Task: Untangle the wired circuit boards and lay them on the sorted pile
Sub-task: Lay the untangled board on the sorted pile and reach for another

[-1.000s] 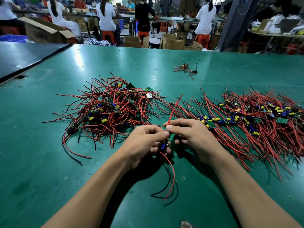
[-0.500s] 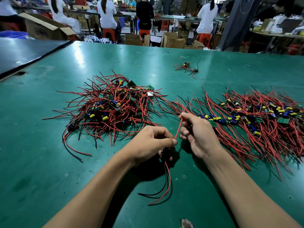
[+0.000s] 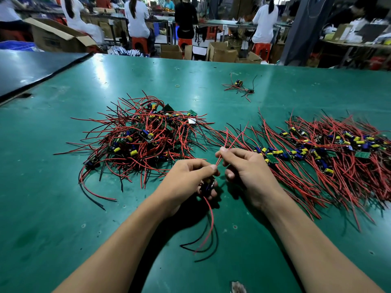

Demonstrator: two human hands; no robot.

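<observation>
Head view. Your L hand (image 3: 186, 180), fingers curled tight round one small board (image 3: 208, 187), keeps it low over the table (image 3: 63, 208), on your side of the tangled pile (image 3: 143, 140) and slightly right of it. Your R hand (image 3: 249, 172), just beyond on the side away from the tangled pile, pinches two red wires (image 3: 233, 139) btwn thumb and forefinger. Its other fingers are loosely bent, and the wire tips splay in a V past the pinch. The board's remaining trailing wires (image 3: 208, 229), red and black, run toward you, away from the tangled pile. The sorted pile (image 3: 328, 153) lies right of the tangled pile, w/ its nearest wire ends almost meeting it. Risks, as judged: (1) pull too hard w/ the R hand and a wire may tear at its joint, since the L hand blocks the board; (2) the splayed tips sit near the loose ends at the tangled pile's right edge, so a careless sweep could hook them and drag other boards along; (3) the trailing wires may cross again in transit, so the board lands crooked. Vs. 1.0 s ago: the hands then met fingertip to fingertip, w/ one red wire standing up. Now a short gap separates them, the wires are drawn across it, and two red ends show. Both piles are unchanged.
</observation>
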